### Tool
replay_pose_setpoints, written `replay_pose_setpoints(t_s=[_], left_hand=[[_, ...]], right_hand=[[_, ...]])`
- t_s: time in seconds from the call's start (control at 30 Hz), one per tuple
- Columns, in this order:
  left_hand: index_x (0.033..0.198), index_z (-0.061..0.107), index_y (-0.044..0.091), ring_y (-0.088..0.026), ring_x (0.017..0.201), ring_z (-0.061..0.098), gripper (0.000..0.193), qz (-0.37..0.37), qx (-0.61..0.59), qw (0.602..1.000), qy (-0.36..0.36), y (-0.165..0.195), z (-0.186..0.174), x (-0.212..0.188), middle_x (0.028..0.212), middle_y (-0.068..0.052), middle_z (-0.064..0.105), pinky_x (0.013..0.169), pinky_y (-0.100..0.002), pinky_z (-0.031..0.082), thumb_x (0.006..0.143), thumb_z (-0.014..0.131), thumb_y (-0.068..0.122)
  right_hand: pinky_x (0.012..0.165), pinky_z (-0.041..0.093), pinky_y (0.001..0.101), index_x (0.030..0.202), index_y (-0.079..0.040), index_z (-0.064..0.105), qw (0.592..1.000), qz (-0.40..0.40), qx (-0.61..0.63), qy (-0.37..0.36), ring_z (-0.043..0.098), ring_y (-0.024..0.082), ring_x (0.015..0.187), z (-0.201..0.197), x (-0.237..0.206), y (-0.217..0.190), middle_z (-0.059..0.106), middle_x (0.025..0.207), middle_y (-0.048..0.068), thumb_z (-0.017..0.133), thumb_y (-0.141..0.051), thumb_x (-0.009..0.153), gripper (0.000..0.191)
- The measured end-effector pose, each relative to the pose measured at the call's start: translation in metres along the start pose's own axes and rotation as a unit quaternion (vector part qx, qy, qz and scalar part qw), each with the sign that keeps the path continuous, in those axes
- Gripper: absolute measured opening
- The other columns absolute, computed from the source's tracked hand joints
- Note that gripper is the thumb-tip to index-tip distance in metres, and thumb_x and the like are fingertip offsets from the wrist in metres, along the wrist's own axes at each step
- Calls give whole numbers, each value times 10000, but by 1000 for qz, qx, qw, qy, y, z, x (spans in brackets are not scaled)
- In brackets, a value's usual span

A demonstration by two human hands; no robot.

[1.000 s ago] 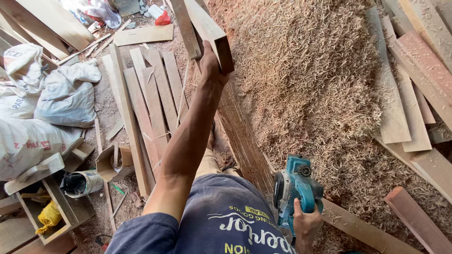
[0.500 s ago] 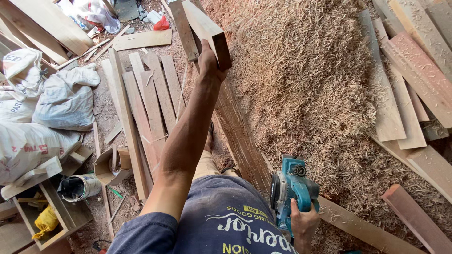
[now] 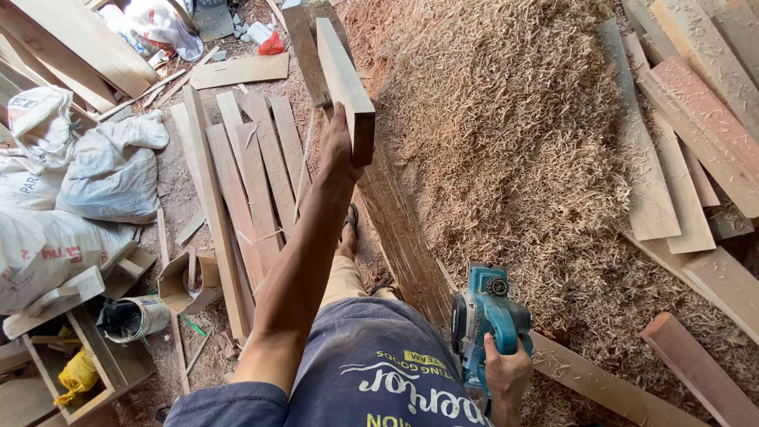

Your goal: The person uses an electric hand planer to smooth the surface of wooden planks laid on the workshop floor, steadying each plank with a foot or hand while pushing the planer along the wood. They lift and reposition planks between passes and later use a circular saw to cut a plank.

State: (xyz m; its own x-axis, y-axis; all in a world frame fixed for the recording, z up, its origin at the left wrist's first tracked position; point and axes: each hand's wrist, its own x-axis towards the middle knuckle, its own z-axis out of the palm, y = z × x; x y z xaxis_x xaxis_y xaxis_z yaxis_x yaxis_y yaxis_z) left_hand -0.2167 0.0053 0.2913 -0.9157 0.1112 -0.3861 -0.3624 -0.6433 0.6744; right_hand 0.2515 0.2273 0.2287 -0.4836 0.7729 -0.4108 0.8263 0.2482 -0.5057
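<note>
The left hand is stretched out toward twelve o'clock with its arm fully extended, fingers wrapped tight around the near end of a short wooden plank, which it holds up off the ground on edge, the plank's cut end facing the camera and its length running away toward the top of the view. The right hand, down at five o'clock, is closed around the handle of a teal electric planer, which rests on a long dark plank lying diagonally from the upper middle down to the lower right. To the right of that plank, from one to four o'clock, a deep heap of pale wood shavings covers the floor, and reddish and pale boards lie fanned across the heap's far edge at two to three o'clock. To the left of the outstretched arm, at ten to eleven o'clock, a row of thin wooden slats lies side by side on the dirt floor. Farther left, at nine o'clock, white woven sacks are piled together, and at seven to eight o'clock sits an open wooden crate with a yellow object inside, just beside a small cardboard box and a tipped bucket.
</note>
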Motion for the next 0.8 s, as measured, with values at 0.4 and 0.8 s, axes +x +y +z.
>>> replay_pose_setpoints(t_s=[0.4,0.8], left_hand=[[1322,471,-131,-348,1103,678,593,36,-55,993,97,30,10,-62,1231,-277,594,847,-380,676,893,707,202],[1270,552,-21,-276,1038,732,492,82,-95,991,41,53,-2,-66,1176,-173,696,878,-412,659,909,667,292]], right_hand=[[652,573,446,944,-50,751,1000,-2,-23,-8,713,291,598,10,-3,16,712,655,119,741,-403,858,363],[670,551,463,934,-56,765,1000,-7,-4,-5,703,290,613,7,-10,12,704,641,117,767,-385,809,352]])
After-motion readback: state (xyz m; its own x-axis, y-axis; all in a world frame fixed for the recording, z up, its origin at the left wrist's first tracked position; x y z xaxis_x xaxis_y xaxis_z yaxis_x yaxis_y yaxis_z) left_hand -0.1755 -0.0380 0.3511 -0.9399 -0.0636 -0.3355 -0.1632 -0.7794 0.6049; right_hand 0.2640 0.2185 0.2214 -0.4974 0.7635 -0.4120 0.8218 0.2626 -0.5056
